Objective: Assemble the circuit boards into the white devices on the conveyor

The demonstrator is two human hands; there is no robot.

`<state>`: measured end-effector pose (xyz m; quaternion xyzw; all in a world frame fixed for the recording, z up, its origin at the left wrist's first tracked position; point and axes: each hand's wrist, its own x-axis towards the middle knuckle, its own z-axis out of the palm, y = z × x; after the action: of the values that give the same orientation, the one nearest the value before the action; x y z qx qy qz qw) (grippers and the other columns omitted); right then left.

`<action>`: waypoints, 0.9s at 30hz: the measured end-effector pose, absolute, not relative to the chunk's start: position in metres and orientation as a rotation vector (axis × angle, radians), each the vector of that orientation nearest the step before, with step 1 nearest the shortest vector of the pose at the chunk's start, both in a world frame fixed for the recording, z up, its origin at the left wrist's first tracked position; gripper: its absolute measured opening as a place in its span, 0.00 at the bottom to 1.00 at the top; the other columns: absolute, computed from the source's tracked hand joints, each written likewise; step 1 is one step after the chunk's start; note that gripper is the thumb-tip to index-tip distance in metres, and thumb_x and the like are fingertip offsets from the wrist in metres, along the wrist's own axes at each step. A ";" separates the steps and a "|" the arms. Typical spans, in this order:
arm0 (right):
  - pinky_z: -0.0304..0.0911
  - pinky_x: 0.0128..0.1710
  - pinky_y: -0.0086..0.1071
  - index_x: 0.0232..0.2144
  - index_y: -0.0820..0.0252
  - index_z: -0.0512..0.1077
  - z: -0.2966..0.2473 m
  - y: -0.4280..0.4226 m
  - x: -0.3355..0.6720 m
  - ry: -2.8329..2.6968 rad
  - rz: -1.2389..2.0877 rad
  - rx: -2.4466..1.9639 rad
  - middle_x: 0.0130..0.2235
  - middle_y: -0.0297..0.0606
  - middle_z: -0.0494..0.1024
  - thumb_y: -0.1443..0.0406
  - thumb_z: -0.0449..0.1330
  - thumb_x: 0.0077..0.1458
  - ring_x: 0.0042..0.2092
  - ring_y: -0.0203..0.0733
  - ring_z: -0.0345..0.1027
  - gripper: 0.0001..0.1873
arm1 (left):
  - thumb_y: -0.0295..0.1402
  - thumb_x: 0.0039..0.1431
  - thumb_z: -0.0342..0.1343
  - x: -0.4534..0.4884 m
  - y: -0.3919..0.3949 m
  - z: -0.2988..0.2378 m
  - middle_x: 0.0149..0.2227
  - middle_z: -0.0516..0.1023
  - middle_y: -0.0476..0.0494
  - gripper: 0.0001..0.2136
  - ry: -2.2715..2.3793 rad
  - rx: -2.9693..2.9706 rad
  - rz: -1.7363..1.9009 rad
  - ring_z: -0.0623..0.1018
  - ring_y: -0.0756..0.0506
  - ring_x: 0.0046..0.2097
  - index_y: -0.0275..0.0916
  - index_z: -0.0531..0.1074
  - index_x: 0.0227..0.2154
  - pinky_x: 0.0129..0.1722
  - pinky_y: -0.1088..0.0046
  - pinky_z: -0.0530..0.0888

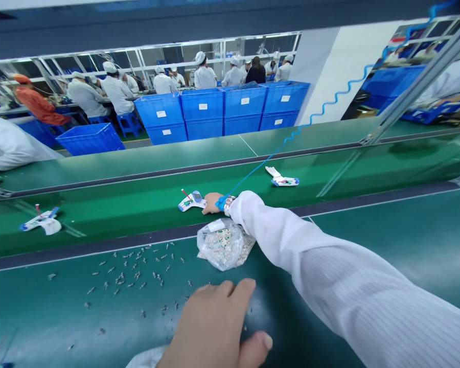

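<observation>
Your left hand (210, 327) is resting open near the scattered parts (137, 276); your right hand (212, 203) is touching the white gadget (187, 203), grip unclear.

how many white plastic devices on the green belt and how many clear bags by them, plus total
White plastic devices on the green conveyor belt: 3
Clear plastic bag beside the belt: 1
Total: 4
</observation>
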<state>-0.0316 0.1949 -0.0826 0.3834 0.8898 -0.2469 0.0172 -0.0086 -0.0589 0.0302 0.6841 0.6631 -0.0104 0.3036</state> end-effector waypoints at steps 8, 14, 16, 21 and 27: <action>0.65 0.43 0.37 0.32 0.65 0.71 -0.027 0.153 0.039 3.285 -0.825 1.257 0.36 0.38 0.75 0.64 0.61 0.53 0.41 0.42 0.70 0.07 | 0.37 0.59 0.44 -0.019 -0.067 0.021 0.33 0.78 0.45 0.17 2.035 1.618 0.616 0.77 0.42 0.34 0.44 0.71 0.47 0.29 0.71 0.68; 0.67 0.41 0.32 0.27 0.60 0.71 -0.005 0.091 0.077 3.630 -1.172 1.037 0.34 0.38 0.78 0.65 0.61 0.48 0.39 0.40 0.72 0.03 | 0.43 0.59 0.49 -0.014 -0.068 0.013 0.30 0.78 0.45 0.12 1.762 1.137 1.200 0.77 0.44 0.33 0.42 0.73 0.32 0.31 0.71 0.71; 0.68 0.40 0.33 0.27 0.60 0.71 0.000 0.080 0.082 3.709 -1.357 0.932 0.33 0.40 0.78 0.60 0.61 0.50 0.38 0.41 0.73 0.08 | 0.43 0.57 0.53 -0.008 -0.069 0.010 0.26 0.78 0.45 0.12 1.651 0.918 1.281 0.77 0.44 0.33 0.41 0.74 0.29 0.34 0.70 0.72; 0.69 0.32 0.32 0.23 0.60 0.71 -0.001 0.063 0.084 3.874 -1.673 0.872 0.28 0.40 0.77 0.54 0.62 0.49 0.31 0.40 0.72 0.15 | 0.45 0.45 0.66 0.003 -0.066 0.002 0.34 0.81 0.43 0.18 1.198 0.544 1.525 0.79 0.44 0.35 0.39 0.77 0.35 0.40 0.67 0.75; 0.67 0.31 0.32 0.23 0.59 0.72 -0.022 0.056 0.080 3.870 -1.502 1.378 0.28 0.38 0.76 0.63 0.62 0.49 0.31 0.39 0.70 0.07 | 0.40 0.48 0.65 0.005 -0.059 0.000 0.40 0.81 0.39 0.23 0.920 0.352 1.553 0.81 0.42 0.38 0.41 0.72 0.49 0.39 0.65 0.78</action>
<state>0.0801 0.0558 -0.0223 0.2570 0.7221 -0.2803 -0.5779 0.0046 -0.0593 -0.0005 0.1521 0.3977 0.6718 0.6062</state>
